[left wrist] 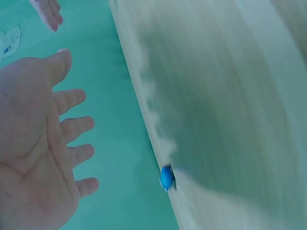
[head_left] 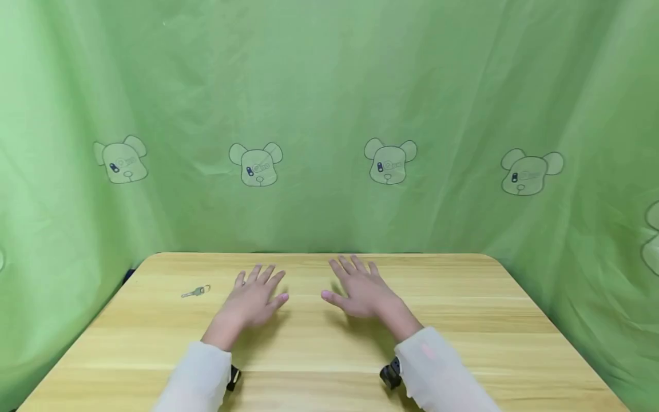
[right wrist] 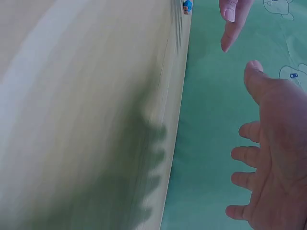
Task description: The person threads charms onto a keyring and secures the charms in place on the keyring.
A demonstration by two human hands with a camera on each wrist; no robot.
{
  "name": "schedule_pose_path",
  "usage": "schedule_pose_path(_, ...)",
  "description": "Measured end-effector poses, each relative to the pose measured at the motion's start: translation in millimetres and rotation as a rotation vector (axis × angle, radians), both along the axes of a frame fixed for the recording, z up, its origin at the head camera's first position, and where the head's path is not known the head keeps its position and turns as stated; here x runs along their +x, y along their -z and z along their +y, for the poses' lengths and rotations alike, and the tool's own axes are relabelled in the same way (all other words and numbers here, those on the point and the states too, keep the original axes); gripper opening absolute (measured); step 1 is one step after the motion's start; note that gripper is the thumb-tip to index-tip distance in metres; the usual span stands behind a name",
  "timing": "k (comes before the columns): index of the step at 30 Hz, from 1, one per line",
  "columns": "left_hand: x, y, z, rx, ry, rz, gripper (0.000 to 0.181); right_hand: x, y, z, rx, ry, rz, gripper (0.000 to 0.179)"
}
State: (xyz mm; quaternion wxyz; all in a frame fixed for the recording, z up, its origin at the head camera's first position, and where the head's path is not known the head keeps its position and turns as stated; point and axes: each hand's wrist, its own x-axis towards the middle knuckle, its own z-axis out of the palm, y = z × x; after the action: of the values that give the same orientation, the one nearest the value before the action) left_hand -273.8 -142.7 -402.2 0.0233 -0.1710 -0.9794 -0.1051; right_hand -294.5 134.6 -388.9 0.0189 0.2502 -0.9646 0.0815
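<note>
We have both hands raised over worktop (head_left: 309, 357), palms down, fingers spread and straight. Left hand (head_left: 253, 301), right hand (head_left: 361, 294): apart, thumbs turned inward, shadows falling on wood beneath. We see key (head_left: 198, 291) lying flat on worktop, left of left hand, apart from it, toward far left corner. In left wrist view, small blue thing (left wrist: 167, 178) near worktop edge; too blurred for us to name. White sleeves (head_left: 198, 371) on both arms. Behind worktop, green curtain (head_left: 319, 86) with bear-head outlines (head_left: 387, 163).
</note>
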Motion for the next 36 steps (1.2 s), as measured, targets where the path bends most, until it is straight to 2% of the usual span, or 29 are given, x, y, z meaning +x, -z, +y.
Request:
schedule_pose_path(10, -5.4, -0.7, -51.9, -0.005, -0.025, -0.015, 0.064, -17.3, 1.2, -35, 0.012, -0.063, -0.042, 0.083)
schedule_pose_path(17, -9.1, 5.3, -97.2, -0.022, -0.062, -0.004, 0.063, -27.4, 5.8, -68, 0.033, -0.114, -0.071, 0.081)
schedule_pose_path(23, -13.8, 12.0, -134.9, -0.048, -0.104, -0.025, 0.063, -34.1, 8.0, -100, 0.066, -0.134, -0.075, 0.079)
schedule_pose_path(28, -18.1, 15.9, -154.0, -0.032, -0.112, -0.043, 0.062, -37.6, 9.6, -126, 0.078, -0.163, -0.081, 0.076)
schedule_pose_path(36, -25.3, 19.8, -170.2, -0.024, -0.096, -0.045, 0.060, -44.2, 15.0, -161, 0.096, -0.183, -0.096, 0.073)
